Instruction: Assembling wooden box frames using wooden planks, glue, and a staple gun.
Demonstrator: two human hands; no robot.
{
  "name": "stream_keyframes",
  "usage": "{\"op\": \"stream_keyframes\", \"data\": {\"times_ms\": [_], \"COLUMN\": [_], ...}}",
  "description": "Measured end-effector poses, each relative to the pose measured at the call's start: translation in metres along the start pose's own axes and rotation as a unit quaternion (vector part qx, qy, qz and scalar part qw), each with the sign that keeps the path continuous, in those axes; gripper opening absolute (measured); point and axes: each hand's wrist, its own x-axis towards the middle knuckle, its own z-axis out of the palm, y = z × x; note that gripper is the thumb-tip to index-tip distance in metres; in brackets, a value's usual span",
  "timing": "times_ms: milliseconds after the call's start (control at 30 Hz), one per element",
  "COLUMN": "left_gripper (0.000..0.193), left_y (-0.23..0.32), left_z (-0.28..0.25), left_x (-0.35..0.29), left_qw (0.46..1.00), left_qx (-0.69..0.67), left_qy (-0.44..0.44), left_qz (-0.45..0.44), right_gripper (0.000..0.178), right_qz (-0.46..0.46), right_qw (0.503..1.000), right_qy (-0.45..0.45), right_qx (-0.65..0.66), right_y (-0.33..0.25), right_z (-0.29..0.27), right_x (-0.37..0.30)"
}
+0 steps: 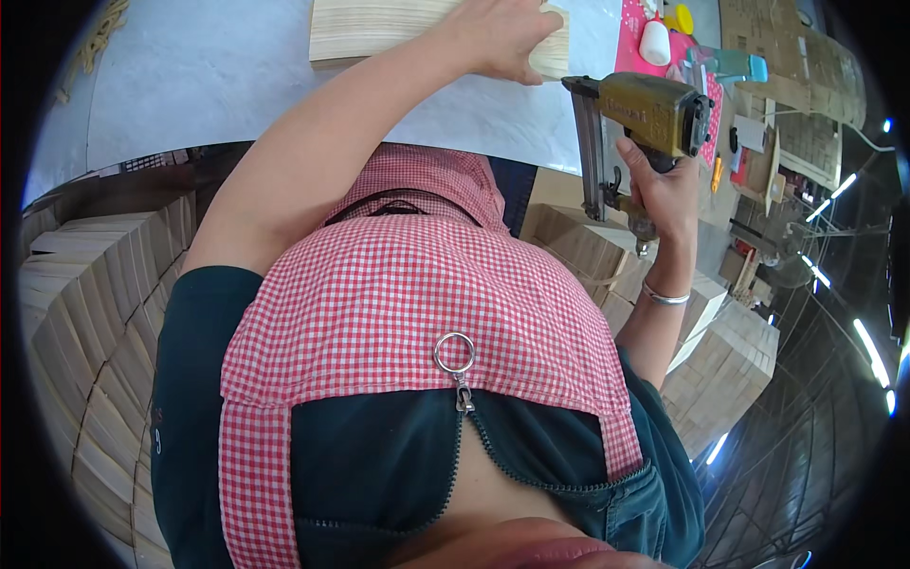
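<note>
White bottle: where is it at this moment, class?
In the head view, the white bottle is at upper right on the pink sheet, just above the nail gun in the picture.

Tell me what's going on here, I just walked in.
A person in a red-and-white checked apron is at a pale table. The left hand is on a flat-topped wooden piece there. The right hand grips an air nail gun, its nose close to the wood's right end; whether they touch is hard to tell. A white squeeze bottle is farther right, and stacked wood shows on both sides of the person.
</note>
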Motion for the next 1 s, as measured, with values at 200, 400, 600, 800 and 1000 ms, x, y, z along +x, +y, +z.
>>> {"op": "stream_keyframes", "data": {"times_ms": [200, 400, 600, 800, 1000], "left_gripper": [0.053, 0.052, 0.051, 0.048, 0.047], "left_y": [0.0, 0.001, 0.001, 0.001, -0.001], "left_z": [0.0, -0.002, -0.006, -0.002, 0.004], "left_x": [0.003, 0.002, 0.001, 0.001, -0.001], "left_qw": [1.0, 1.0, 1.0, 1.0, 0.998], "left_qx": [-0.012, -0.008, -0.003, 0.028, 0.034], "left_qy": [-0.018, -0.008, -0.019, -0.003, 0.055], "left_qz": [-0.007, -0.005, -0.005, -0.002, 0.018], "right_gripper": [0.018, 0.02, 0.021, 0.022, 0.022], "right_qz": [-0.001, 0.014, 0.017, 0.002, -0.014], "right_qw": [1.0, 0.999, 0.999, 0.999, 0.999], "right_qy": [0.013, -0.006, 0.003, 0.02, 0.008], "right_qx": [0.02, 0.034, 0.034, 0.039, 0.03], "right_y": [0.0, 0.005, 0.003, -0.007, -0.012], "right_z": [0.003, 0.004, 0.008, 0.009, 0.009], "right_x": [0.003, 0.006, 0.009, 0.022, 0.031]}}
